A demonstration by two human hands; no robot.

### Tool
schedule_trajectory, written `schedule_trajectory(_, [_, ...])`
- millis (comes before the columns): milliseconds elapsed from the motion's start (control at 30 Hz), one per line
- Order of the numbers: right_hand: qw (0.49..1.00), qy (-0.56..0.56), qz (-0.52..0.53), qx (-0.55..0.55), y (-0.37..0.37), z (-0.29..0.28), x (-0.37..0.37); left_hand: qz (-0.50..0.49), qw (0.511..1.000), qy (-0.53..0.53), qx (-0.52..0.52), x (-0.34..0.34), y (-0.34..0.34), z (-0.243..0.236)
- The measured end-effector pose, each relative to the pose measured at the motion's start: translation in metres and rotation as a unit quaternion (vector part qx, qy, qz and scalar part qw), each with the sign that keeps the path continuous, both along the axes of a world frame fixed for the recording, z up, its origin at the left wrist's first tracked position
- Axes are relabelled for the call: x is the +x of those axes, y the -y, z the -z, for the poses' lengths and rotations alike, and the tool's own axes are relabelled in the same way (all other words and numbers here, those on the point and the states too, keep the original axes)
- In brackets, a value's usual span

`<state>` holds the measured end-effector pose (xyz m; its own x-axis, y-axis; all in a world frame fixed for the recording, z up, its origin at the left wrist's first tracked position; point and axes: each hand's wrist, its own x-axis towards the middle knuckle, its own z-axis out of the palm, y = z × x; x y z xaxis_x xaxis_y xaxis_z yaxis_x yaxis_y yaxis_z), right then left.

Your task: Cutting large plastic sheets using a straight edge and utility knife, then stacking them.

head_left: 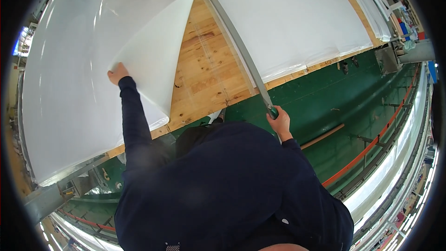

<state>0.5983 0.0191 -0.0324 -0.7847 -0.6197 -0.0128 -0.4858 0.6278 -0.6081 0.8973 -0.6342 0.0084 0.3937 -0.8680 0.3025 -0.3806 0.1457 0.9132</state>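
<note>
A large glossy white plastic sheet (69, 65) covers the left part of a wooden table (204, 60), with one side curled and raised off the boards. My left hand (119, 73) is closed at the fold of this sheet, the arm stretched forward; its fingertips are partly hidden. Running slantwise across the table is a long grey metal bar (239, 42). Its near end has a green handle, which my right hand (280, 122) grips just beyond the table's front edge. Bare wood shows between the curled sheet and the bar.
Right of the bar lies a stack of white sheets (297, 23). Below the table edge is a green floor (320, 93), with a brown rod (323, 136) on it. An orange rail (362, 155) curves along the right, beside long white rolls or sheets (399, 158).
</note>
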Motion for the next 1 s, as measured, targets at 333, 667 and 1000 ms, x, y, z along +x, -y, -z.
schedule_trajectory(333, [0.999, 0.015, 0.01, 0.03, 0.002, 0.011, 0.003, -0.029, 0.996, -0.083, 0.025, 0.052, -0.019, -0.042])
schedule_trajectory(667, [1.0, 0.008, 0.006, 0.017, 0.002, 0.017, 0.003, 0.025, 0.992, -0.104, 0.068, 0.047, -0.027, -0.027])
schedule_trajectory(1000, [1.0, 0.002, 0.006, 0.011, 0.004, 0.015, 0.004, 0.173, 0.968, -0.06, 0.17, 0.039, -0.049, 0.038])
